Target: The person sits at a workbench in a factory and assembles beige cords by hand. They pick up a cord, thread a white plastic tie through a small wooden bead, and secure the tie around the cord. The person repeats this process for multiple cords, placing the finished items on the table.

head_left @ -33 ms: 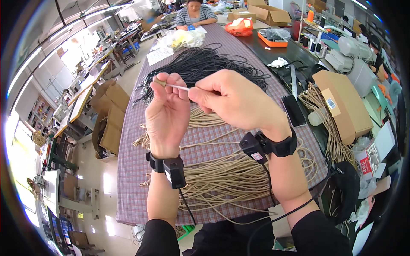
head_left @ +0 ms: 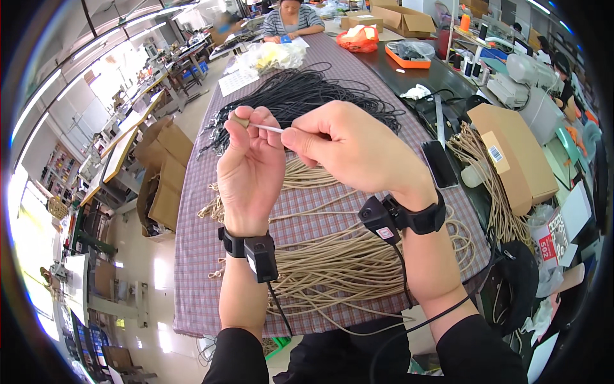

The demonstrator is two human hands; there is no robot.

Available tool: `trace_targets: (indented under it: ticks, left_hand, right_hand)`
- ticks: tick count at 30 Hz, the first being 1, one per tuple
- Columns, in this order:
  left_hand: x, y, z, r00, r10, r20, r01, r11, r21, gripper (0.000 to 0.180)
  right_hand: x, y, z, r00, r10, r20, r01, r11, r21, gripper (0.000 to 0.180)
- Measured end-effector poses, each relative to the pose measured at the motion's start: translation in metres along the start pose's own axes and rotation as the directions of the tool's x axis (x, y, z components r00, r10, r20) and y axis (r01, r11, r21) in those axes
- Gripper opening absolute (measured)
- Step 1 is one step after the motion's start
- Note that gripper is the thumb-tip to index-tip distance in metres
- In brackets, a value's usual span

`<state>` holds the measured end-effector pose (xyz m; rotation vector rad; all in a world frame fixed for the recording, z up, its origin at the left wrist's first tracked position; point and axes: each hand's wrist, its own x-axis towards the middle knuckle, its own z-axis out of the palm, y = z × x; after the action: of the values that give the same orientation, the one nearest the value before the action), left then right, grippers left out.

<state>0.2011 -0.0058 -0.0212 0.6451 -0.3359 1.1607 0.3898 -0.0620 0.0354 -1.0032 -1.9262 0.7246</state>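
Note:
Between the thumb and index finger of my left hand (head_left: pixel 251 173) is a small olive-tan piece (head_left: pixel 242 120), its exact kind too small to make out. My right hand (head_left: pixel 352 144) pinches a thin white stick (head_left: pixel 267 128), whose far end reaches to the piece or right beside it. Whether the tip sits inside the piece cannot be seen. Both hands are raised over the table. Beneath and in front of my wrists lie bundles of tan cords (head_left: pixel 345 265) with metal clasps at their left ends. Beyond the hands spreads a pile of black cords (head_left: pixel 307 96).
A checked cloth covers the table (head_left: pixel 198 256). To the right are a phone (head_left: pixel 440 164), a metal ruler (head_left: pixel 439 121), a cardboard box (head_left: pixel 515 157) and more tan cords (head_left: pixel 492 192). A person (head_left: pixel 291 25) sits at the far end. Dark cables hang from my wrist straps.

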Motion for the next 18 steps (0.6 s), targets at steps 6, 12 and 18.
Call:
trace_targets:
  ticks: [6,12,18]
  left_hand:
    - [-0.005,-0.017,-0.001,0.999,0.043,-0.032,-0.033,0.964,0.264,0.019]
    - [0.001,-0.024,0.004,0.942,0.321,0.104,-0.277,0.56,0.781,0.018]
    - [-0.001,-0.028,0.023,0.905,0.38,0.192,-0.329,0.338,0.882,0.036]
  right_hand:
    - [0.003,0.002,0.003,0.999,-0.002,-0.053,0.002,1.0,0.009,0.037]
    - [0.011,0.025,0.002,0.983,-0.156,-0.095,0.177,0.946,0.27,0.033]
    - [0.014,0.025,0.005,0.962,-0.25,-0.105,0.269,0.933,0.24,0.03]
